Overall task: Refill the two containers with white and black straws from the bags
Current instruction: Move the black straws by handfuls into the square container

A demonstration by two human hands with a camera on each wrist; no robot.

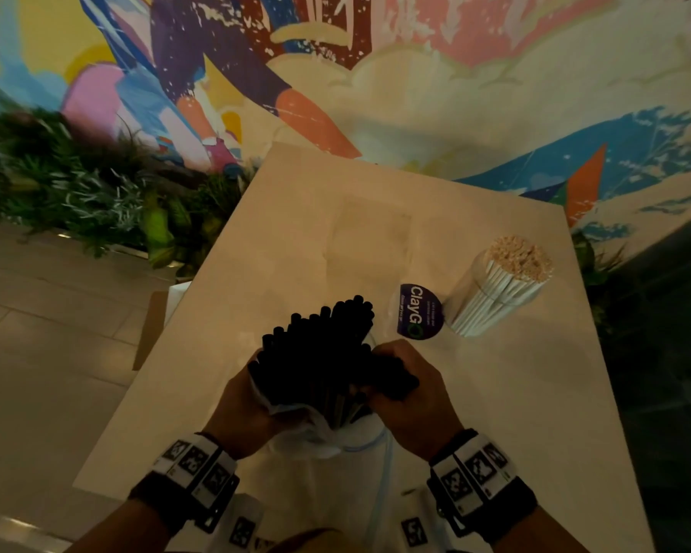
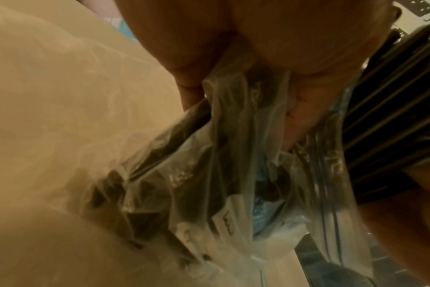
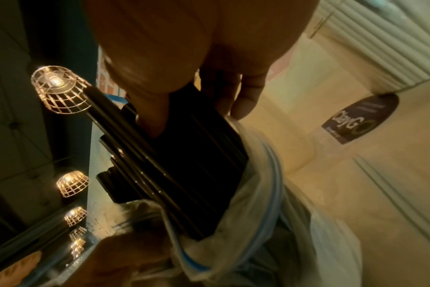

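A thick bundle of black straws sticks up out of a clear plastic bag near the table's front. My left hand grips the bag with straws inside it; the plastic bag bunches under its fingers. My right hand grips the black straws from the right, thumb and fingers curled round the bundle above the bag's mouth. A clear container packed with white straws stands at the right. A second container shows only as a faint clear rim behind the black bundle.
A purple round "ClayGo" sticker lies on the pale table, next to the white-straw container. Green plants line the wall at the left. Another plastic bag lies at the table's near edge between my wrists.
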